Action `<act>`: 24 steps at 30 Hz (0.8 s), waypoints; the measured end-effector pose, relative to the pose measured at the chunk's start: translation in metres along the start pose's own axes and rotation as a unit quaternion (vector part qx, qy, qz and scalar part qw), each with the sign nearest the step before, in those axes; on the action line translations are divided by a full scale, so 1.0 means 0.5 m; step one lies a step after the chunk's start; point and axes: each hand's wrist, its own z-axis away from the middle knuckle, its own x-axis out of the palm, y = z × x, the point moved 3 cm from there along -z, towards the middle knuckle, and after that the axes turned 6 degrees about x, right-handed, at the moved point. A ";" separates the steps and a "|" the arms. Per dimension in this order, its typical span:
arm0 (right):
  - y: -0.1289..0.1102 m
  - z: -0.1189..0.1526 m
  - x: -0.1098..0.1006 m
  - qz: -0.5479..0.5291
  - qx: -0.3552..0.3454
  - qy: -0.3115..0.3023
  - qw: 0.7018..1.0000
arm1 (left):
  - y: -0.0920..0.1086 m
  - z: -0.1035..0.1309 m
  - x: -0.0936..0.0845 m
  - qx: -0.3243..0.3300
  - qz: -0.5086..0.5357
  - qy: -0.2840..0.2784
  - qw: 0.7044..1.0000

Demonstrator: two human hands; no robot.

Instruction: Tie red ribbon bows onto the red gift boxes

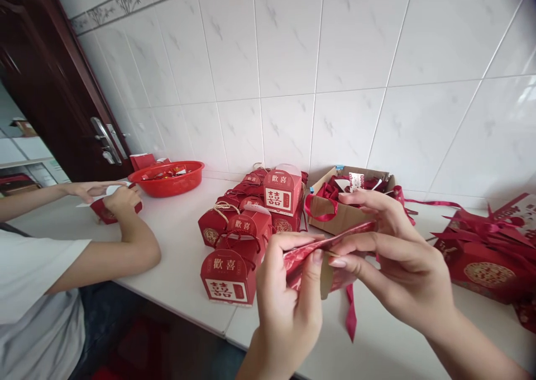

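Glossy red patterned card piece (349, 232), folded, is held up between our two hands above the smooth white tabletop (171, 218); it tilts so sharply that we cannot tell whether its pattern includes writing. Just beyond, red card boxes with arched fronts (251, 224) read 歡喜 above a pale 囍 panel. Our left hand (288, 293) pinches the card between thumb and fingers; our right hand (404, 263) has thumb and one finger nearly together on it, another finger lifted clear above. Stiff beige card (325, 282) shows beneath the fingertips, and below lies or hangs a crimson satin ribbon (350, 316). Behind our right hand, an open brown cardboard box (330, 225) contains more ribbon. Farther left, a co-worker's hands (119, 198) handle a small red box (106, 211) near a shiny red plastic basin (167, 187).
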 end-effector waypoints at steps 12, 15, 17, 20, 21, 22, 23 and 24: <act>0.023 0.000 0.006 -0.078 0.067 0.043 0.994 | -0.009 0.003 0.011 -0.065 0.057 -0.016 0.996; 0.036 -0.001 0.018 -0.123 0.149 -0.005 0.981 | -0.016 0.002 0.015 -0.068 0.073 -0.014 0.995; 0.041 0.000 0.021 -0.118 0.180 -0.015 0.976 | -0.021 0.002 0.021 -0.070 0.083 -0.022 0.994; 0.046 0.003 0.016 -0.084 0.204 0.011 0.975 | -0.029 0.002 0.029 -0.087 0.080 -0.041 0.992; 0.047 0.005 0.014 -0.071 0.209 0.020 0.975 | -0.033 0.002 0.031 -0.098 0.070 -0.044 0.992; 0.048 0.007 0.012 -0.059 0.213 0.028 0.975 | -0.037 0.002 0.031 -0.113 0.056 -0.046 0.991; 0.049 0.008 0.011 -0.047 0.213 0.036 0.975 | -0.041 0.000 0.031 -0.129 0.042 -0.051 0.989; 0.050 0.009 0.009 -0.035 0.212 0.041 0.976 | -0.046 -0.002 0.029 -0.146 0.029 -0.059 0.987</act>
